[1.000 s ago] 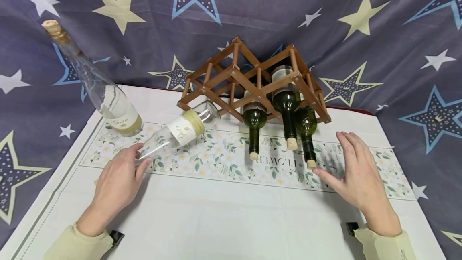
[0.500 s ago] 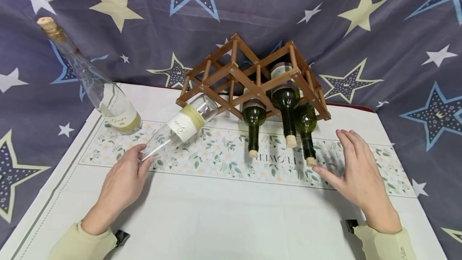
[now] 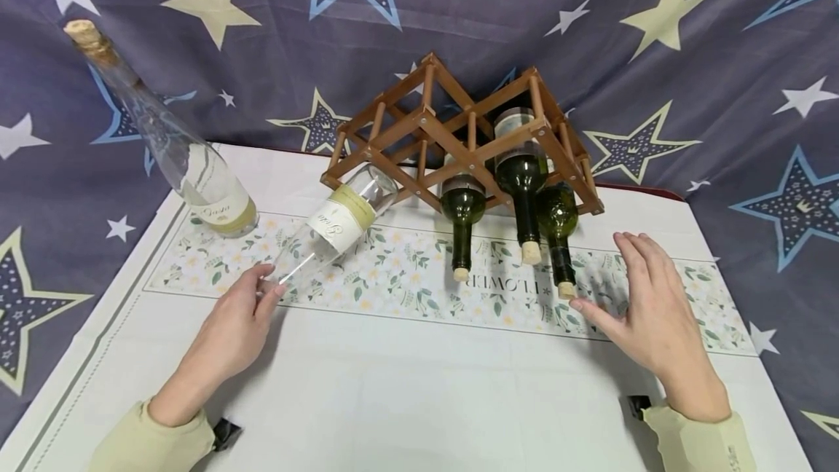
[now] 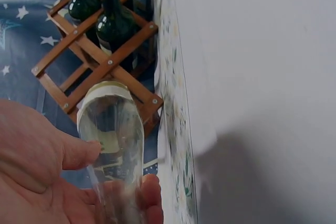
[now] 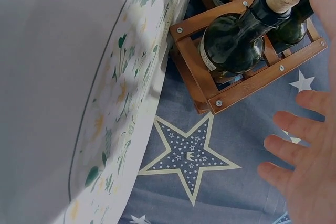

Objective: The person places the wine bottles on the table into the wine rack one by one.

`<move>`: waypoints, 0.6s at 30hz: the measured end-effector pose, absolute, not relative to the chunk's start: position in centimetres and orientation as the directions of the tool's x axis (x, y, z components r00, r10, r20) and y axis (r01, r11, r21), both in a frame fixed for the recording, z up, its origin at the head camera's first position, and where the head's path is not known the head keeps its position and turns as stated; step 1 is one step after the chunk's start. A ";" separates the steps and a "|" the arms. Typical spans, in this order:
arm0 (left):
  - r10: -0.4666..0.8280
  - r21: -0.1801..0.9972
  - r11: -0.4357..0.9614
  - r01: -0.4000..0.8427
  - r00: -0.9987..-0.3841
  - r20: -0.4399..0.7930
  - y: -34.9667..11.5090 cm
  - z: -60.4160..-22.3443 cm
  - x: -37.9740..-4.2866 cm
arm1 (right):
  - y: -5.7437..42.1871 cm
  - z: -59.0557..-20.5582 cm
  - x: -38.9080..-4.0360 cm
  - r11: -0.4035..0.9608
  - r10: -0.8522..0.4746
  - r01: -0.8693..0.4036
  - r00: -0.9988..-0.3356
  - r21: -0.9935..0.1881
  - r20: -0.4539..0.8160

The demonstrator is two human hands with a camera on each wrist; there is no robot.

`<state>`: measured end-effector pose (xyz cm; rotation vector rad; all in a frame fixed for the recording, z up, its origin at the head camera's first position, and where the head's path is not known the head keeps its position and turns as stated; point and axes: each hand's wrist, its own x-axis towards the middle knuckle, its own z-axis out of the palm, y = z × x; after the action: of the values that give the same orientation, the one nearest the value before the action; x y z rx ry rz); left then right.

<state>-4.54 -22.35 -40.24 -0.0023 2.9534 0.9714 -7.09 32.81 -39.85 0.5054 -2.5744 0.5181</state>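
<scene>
My left hand (image 3: 229, 330) grips a clear glass wine bottle (image 3: 342, 218) by its neck, with fingers and thumb around the glass. The bottle slants over the table, its base right at the lower left opening of the wooden wine rack (image 3: 470, 164). In the left wrist view the bottle (image 4: 118, 129) overlaps the rack, thumb on one side and fingers on the other. My right hand (image 3: 658, 319) is spread, its thumb tip close to the cork of the rightmost green bottle (image 3: 558, 217). Two more corked green bottles, one lower (image 3: 462, 204) and one higher (image 3: 522, 181), lie in the rack.
Another clear corked bottle (image 3: 216, 199) stands upright at the table's left. A flower-print strip (image 3: 393, 275) crosses the white table (image 3: 419, 392) in front of the rack. Behind hangs a dark cloth (image 3: 485, 6) with stars.
My left hand has moved slightly to the right with the clear bottle, which has turned a little more upward toward the rack. My right hand keeps its spread pose.
</scene>
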 end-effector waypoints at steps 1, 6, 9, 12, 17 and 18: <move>0.013 0.600 0.800 -0.018 -0.999 -0.048 -22.3 -40.2 -4.5 | 32.8 -39.8 -7.1 0.861 -0.257 -0.432 -0.825 -0.268 0.503; 0.029 0.630 0.775 -0.049 -0.993 -0.113 -22.1 -40.0 -4.3 | 32.8 -39.8 -7.1 0.861 -0.259 -0.434 -0.822 -0.264 0.507; 0.034 0.642 0.764 -0.069 -0.989 -0.147 -22.0 -39.9 -4.2 | 32.7 -39.8 -7.1 0.861 -0.261 -0.438 -0.818 -0.260 0.513; 0.038 0.654 0.752 -0.085 -0.984 -0.172 -21.8 -39.8 -4.2 | 32.7 -39.8 -7.1 0.860 -0.263 -0.440 -0.815 -0.258 0.517; 0.059 0.693 0.713 -0.102 -0.977 -0.204 -21.4 -39.8 -4.0 | 32.6 -39.9 -7.1 0.858 -0.264 -0.443 -0.815 -0.259 0.516; 0.068 0.709 0.697 -0.107 -0.975 -0.213 -21.4 -39.8 -4.0 | 32.6 -40.0 -7.1 0.858 -0.264 -0.443 -0.815 -0.262 0.516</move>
<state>-4.04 -21.37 -39.84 -0.0312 2.6833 1.1428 -7.11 32.61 -39.98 0.5182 -2.5585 0.5160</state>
